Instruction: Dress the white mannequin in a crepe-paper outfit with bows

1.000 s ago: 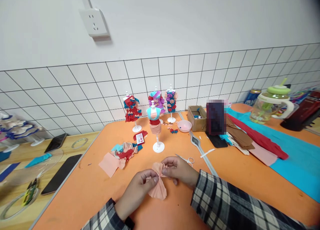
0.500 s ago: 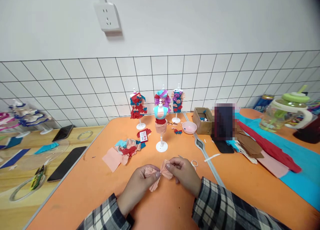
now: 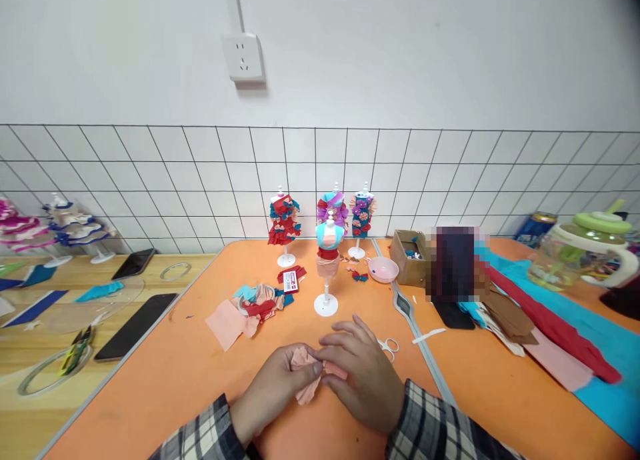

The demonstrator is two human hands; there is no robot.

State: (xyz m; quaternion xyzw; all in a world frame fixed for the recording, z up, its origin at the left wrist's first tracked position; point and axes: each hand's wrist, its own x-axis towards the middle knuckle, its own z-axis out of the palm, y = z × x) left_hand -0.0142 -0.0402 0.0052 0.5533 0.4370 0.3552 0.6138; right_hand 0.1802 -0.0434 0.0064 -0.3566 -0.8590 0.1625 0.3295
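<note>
A piece of gathered peach crepe paper (image 3: 306, 393), pinched at its middle, is between the thumb and fingers of my left hand (image 3: 277, 383). My right hand (image 3: 363, 373) lies over the paper's right side with its fingers spread and its thumb apart; the fingertips are close to the pinched middle, and part of the paper is hidden behind them. White-handled scissors (image 3: 389, 347) lie partly covered behind my right hand. Straight ahead stands a small white dress form (image 3: 327, 305) dressed in blue, red and peach paper.
More dressed forms, one in red ruffles (image 3: 285, 223), stand near the tiled wall. Crumpled crepe scraps (image 3: 260, 307) lie left of centre. A pink bowl (image 3: 383, 270), a cardboard box (image 3: 407, 257), layered coloured sheets (image 3: 540, 333) and a lidded jug (image 3: 575, 253) are on the right.
My right hand has let its pinch on the paper's right side open, and its fingers are now spread over it. My left hand keeps its pinch. The view has tilted upward slightly.
</note>
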